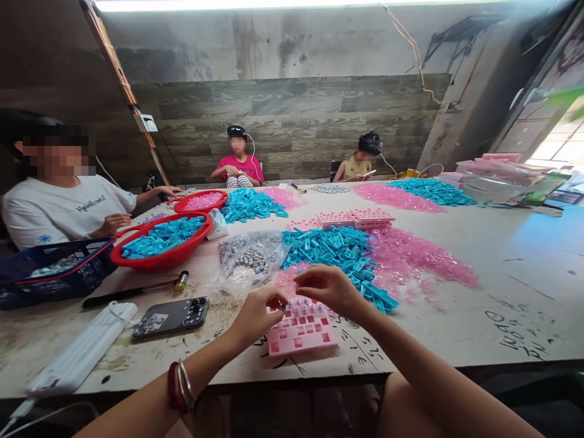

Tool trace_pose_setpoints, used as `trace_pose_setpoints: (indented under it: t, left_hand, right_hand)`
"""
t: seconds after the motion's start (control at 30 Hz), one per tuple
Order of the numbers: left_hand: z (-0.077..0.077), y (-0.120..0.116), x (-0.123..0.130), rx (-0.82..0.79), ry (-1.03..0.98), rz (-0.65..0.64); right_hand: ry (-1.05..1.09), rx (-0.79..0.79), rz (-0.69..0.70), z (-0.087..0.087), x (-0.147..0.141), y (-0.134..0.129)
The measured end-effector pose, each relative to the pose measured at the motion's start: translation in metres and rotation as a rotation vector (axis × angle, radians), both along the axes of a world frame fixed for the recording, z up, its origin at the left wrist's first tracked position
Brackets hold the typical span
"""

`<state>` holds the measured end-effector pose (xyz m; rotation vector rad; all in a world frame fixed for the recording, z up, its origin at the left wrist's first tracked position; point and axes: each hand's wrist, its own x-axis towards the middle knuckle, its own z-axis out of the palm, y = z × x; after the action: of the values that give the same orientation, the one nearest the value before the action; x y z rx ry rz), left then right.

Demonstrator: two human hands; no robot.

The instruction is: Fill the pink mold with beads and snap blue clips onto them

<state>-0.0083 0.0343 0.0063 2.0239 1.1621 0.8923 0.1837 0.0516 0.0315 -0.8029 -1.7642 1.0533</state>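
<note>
A pink tray point(301, 340) with square holes lies on the table in front of me, its far rows filled with small clear pieces. My left hand point(259, 313) is at the tray's far left corner, its fingers pinched on something small that I cannot make out. Above the far right part of the tray is my right hand point(331, 289), thumb and fingers curled toward each other; whether anything is between them is too small to tell. Just beyond my hands are a heap of blue plastic pieces point(331, 246) and a heap of pink clear pieces point(410, 258).
A bag of small beads point(250, 258), a phone point(171, 317), a white power strip point(84, 347) and a hammer point(137, 291) lie left. Red baskets point(159, 261) hold blue and pink pieces. Stacked pink trays point(342, 219) stand behind the heaps. Three people sit around the table.
</note>
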Motion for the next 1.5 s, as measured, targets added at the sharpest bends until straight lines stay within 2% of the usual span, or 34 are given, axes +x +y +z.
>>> trace_pose_setpoints:
  t: [0.3,0.5,0.97,1.2,1.5]
  left_hand:
    - [-0.014,0.000,0.008,0.076,0.190,0.040]
    - [-0.022,0.002,0.009,0.106,0.272,0.005]
    - [-0.019,-0.001,0.015,0.178,0.348,0.035]
    - [-0.009,0.000,0.017,0.169,0.451,-0.004]
    - [-0.002,0.005,0.022,0.148,0.520,0.001]
  right_hand:
    - [-0.042,0.039,-0.040,-0.002,0.004,0.002]
    - [-0.025,0.029,-0.041,-0.002,0.004,0.003]
    - [-0.082,0.084,-0.084,-0.010,0.011,0.011]
    - [-0.147,0.086,-0.105,-0.010,0.018,0.010]
    - [-0.139,0.054,-0.122,-0.021,0.031,0.014]
